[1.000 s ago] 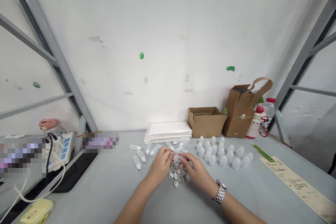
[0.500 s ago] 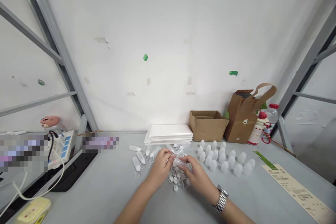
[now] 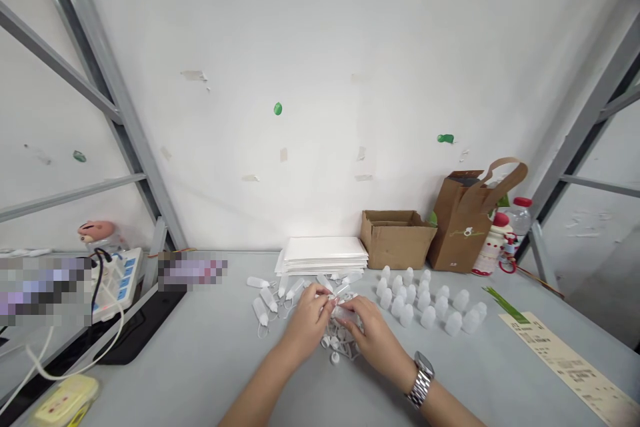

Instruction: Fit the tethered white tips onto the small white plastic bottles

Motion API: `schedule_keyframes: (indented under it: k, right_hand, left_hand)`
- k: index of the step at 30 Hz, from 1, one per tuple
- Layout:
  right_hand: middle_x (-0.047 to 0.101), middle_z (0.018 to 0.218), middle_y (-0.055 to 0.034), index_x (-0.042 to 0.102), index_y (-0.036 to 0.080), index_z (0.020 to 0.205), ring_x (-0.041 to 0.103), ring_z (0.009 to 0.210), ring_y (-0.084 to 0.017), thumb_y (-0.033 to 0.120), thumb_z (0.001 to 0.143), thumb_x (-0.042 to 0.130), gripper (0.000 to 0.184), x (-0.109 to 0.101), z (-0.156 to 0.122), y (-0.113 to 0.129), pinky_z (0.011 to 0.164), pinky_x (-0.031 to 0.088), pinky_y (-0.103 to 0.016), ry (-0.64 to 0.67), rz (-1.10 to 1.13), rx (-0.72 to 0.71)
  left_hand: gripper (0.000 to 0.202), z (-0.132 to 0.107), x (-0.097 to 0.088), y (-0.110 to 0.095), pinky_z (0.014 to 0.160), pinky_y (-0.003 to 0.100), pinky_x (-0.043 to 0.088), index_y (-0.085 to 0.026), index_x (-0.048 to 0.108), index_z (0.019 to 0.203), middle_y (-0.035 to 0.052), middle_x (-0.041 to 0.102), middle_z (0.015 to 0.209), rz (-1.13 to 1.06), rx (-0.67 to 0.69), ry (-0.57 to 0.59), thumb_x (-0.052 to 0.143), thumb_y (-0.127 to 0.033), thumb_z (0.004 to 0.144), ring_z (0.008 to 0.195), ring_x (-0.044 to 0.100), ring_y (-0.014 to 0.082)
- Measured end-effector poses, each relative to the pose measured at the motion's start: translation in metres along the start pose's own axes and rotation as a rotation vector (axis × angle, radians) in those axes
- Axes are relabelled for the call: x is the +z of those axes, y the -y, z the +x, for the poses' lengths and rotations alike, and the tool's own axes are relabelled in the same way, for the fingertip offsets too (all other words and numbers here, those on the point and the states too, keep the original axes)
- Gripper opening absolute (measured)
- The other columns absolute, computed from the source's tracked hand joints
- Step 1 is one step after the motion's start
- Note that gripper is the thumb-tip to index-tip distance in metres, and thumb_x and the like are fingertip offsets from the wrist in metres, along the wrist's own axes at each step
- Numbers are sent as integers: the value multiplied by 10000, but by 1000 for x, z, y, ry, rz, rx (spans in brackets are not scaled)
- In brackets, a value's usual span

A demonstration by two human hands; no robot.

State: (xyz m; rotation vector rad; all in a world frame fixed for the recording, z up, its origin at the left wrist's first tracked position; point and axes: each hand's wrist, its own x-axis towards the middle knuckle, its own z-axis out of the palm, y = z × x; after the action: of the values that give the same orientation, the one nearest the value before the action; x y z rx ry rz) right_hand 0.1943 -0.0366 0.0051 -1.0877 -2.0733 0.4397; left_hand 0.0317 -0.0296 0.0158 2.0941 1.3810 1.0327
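In front of me, over a pile of loose white caps, both hands meet at a small translucent plastic bottle. The bottle lies nearly sideways in my right hand, whose thumb and fingers are closed around its body. At the bottle's left end my left hand pinches a small white cap, mostly hidden by the fingertips. Several capped bottles with thin strap loops lie to the left and behind the hands. Several uncapped-looking bottles stand upside down to the right.
Behind the bottles lie a stack of white flat sheets, an open cardboard box and a brown paper bag. A printed paper strip is at right. A power strip with cables and a yellow case sit at left.
My right fingers have shifted slightly left and further over the bottle, covering more of it. My left fingers have closed in at its end. The surrounding things have stayed put.
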Motion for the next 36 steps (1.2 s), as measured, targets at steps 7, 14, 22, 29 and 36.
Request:
schedule_keyframes:
  k: [7,14,22,29,36]
  right_hand:
    - [587,854,-50,521,198,946,532,850,-218,93,806,472,182,1,-1,-1,816,416,-411,-70,-154,-142]
    - [536,819,-49,520,202,1047,508,789,-214,26,788,428,327,-4,1,-3,804,397,-447,-157,-321,-198]
    - [622,836,-48,523,205,1022,564,814,-215,193,847,454,189,-6,3,-9,857,377,-457,-191,-291,-109]
    - [635,861,-42,503,227,1075,577,792,-199,219,847,475,230,-3,1,3,900,342,-466,-67,-213,-145]
    - [630,815,-38,531,211,978,576,763,-197,224,850,459,147,-5,1,5,906,334,-467,-56,-195,-138]
  left_hand:
    - [364,0,4,1,864,356,400,-197,598,686,67,550,939,-29,-38,-5,319,-344,868,949,504,189]
    - [400,3,1,5,850,384,399,-190,581,605,67,564,909,110,-91,-64,325,-362,859,923,514,207]
    - [297,1,-1,8,892,437,365,-225,594,980,72,568,1037,221,-46,-125,361,-360,853,1021,476,233]
    - [370,-3,-2,-4,835,336,393,-217,607,905,49,641,910,-49,24,-34,268,-366,886,901,540,187]
    - [385,1,-1,-4,634,259,403,-199,521,579,8,569,591,-23,-110,-7,312,-375,851,639,542,162]
